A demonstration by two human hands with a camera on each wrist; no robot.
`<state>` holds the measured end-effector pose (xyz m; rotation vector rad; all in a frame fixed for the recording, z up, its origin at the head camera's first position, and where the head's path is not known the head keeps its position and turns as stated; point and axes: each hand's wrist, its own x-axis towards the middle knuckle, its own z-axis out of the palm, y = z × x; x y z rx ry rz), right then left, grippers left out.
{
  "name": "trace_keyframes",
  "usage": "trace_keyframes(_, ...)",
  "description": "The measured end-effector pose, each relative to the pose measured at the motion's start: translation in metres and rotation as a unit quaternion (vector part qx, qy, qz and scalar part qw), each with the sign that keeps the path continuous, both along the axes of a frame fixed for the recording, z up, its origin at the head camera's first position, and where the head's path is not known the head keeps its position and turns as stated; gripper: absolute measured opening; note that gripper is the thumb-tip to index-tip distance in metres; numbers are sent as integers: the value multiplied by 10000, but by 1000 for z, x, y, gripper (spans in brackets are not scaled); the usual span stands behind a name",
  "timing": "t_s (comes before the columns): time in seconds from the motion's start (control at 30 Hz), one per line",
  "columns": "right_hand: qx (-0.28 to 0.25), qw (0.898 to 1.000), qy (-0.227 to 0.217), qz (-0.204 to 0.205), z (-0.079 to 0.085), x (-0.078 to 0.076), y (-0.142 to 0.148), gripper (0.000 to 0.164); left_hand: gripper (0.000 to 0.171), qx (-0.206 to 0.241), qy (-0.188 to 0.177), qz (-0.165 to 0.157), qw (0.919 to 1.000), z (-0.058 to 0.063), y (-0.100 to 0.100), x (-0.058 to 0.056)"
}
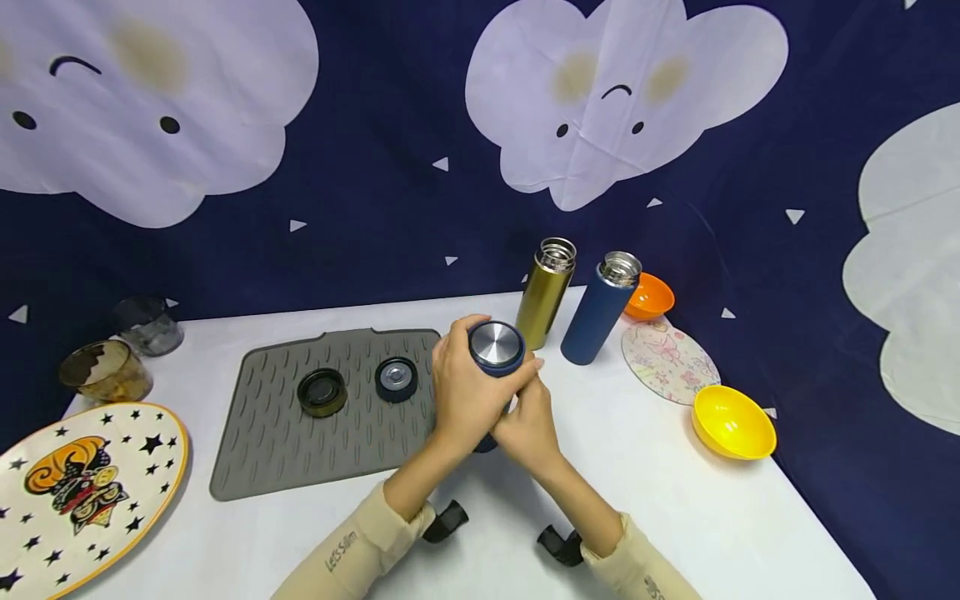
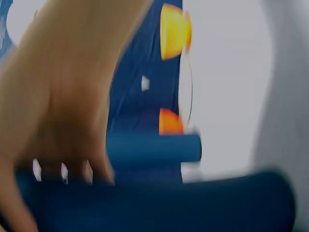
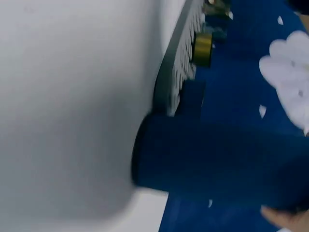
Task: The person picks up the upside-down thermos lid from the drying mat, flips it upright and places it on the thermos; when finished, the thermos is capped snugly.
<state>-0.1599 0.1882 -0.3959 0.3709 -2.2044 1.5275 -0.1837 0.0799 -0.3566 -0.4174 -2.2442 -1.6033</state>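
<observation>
Beige sleeves (image 1: 348,546), pushed back from both wrists, lie nearest the head camera, one at seven o'clock and the other at five from a dark blue thermos (image 1: 496,363) between the hands. It stands nearly upright over the white tabletop (image 1: 517,542); its metal-topped cap (image 1: 496,340) faces up at the camera and its base shows toward six o'clock. Across the left wrist view its long axis runs nine to three, base at three; in the right wrist view the base points to nine. Both forearms slant inward and meet at it. The left hand (image 1: 465,390) grips high, fingers curled round the cap end from nine o'clock to twelve; the right hand (image 1: 534,423) grips the body lower down, at five, its fingertips mostly hidden. A gold bottle (image 1: 543,300) rises at one o'clock from the cap, a capless blue bottle (image 1: 598,312) at two, a yellow bowl (image 1: 733,422) past three, and a grey mat (image 1: 300,462) bearing two lids (image 1: 396,379) at eight.
</observation>
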Motion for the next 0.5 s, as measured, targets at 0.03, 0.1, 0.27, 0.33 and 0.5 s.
trace_keyframes(0.03,45,10000,65,40,0,0,1,68,72,15,57,-255,9997,0,-1,-5)
trace_keyframes(0.1,107,9998,61,131,2,1,1,72,58,276,-36,-1355,9904,1,-10,-20)
trace_keyframes(0.27,229,9993,28,286,3,1,0,81,61,1122,-1095,-3983,9038,0,-31,-50)
trace_keyframes(0.33,232,9994,-23,243,5,-1,-1,82,65,1181,-1236,-4230,8899,0,-34,-55)
trace_keyframes(0.5,107,9996,-231,-75,13,-13,1,80,82,955,-1148,-3296,9322,-4,-51,-48)
